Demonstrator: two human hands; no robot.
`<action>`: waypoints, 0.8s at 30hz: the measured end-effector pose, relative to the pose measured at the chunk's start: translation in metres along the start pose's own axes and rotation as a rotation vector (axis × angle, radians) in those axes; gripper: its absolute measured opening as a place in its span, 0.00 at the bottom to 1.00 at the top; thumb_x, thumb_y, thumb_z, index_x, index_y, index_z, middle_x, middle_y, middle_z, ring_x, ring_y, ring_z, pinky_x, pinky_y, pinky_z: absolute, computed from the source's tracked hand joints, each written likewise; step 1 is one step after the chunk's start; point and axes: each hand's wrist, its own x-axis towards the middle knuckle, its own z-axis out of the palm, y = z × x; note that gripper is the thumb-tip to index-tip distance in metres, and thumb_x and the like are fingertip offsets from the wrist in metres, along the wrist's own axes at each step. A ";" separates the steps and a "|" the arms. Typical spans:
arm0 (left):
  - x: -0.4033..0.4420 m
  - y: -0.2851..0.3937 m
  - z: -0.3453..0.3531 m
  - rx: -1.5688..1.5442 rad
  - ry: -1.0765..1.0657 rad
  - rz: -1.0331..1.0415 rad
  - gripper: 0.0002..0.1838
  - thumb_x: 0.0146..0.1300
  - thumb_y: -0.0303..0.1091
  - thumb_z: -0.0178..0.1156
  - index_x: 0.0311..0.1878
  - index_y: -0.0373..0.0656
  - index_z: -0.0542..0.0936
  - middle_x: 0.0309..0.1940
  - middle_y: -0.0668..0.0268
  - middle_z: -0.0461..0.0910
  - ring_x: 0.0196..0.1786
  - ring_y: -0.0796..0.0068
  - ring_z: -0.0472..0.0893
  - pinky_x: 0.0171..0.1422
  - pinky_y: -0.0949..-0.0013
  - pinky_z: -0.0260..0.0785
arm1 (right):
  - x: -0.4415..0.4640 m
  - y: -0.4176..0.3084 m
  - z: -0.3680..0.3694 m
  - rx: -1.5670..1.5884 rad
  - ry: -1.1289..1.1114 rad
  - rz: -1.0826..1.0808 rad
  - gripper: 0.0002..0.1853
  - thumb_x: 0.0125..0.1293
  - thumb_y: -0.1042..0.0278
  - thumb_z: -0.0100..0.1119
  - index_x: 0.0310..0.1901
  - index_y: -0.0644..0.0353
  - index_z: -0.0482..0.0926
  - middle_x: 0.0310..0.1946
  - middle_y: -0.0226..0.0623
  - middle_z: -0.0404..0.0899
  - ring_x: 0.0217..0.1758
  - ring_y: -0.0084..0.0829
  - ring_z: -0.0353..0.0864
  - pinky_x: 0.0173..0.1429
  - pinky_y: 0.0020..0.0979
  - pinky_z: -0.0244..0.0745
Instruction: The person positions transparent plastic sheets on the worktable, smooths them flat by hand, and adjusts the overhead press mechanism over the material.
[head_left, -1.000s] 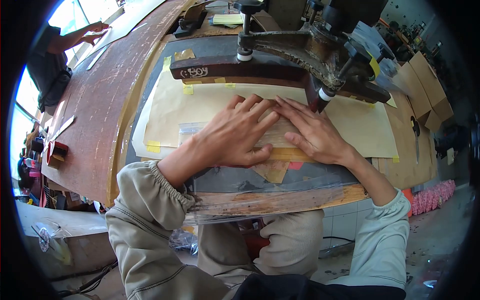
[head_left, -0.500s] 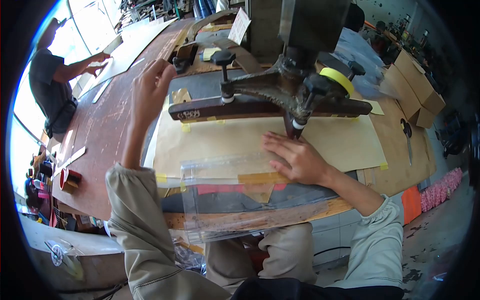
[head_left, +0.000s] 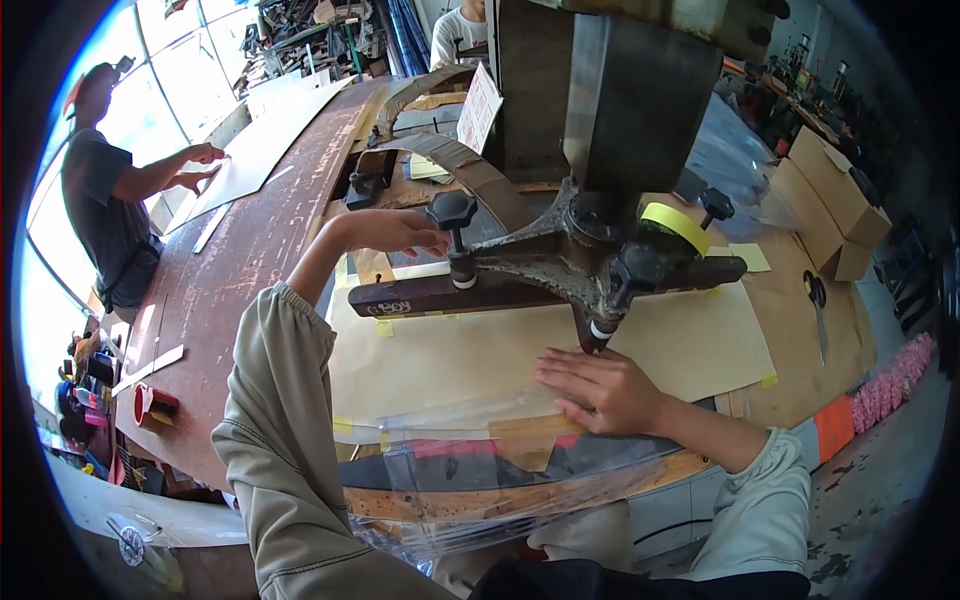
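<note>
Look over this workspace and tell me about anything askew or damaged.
The clear plastic sheet looks rumpled and hangs over the wooden front edge rather than lying flat. The brown tabletop at left bears pale scuffs, so its surface looks worn. I see no spill.

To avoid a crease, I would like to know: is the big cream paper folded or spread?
Spread: the cream paper lies out wide in front of the dark bar, the right hand over its near part.

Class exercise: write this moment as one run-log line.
left hand: near black knob; right hand: palm down over tan paper; clear plastic: draped over table edge
</note>
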 end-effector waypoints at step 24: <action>0.016 -0.009 0.003 0.009 -0.036 0.136 0.21 0.75 0.45 0.47 0.67 0.55 0.73 0.61 0.64 0.77 0.61 0.70 0.77 0.64 0.66 0.71 | -0.002 -0.001 0.000 0.018 -0.003 -0.003 0.21 0.63 0.67 0.61 0.57 0.61 0.77 0.59 0.41 0.78 0.65 0.35 0.76 0.67 0.37 0.71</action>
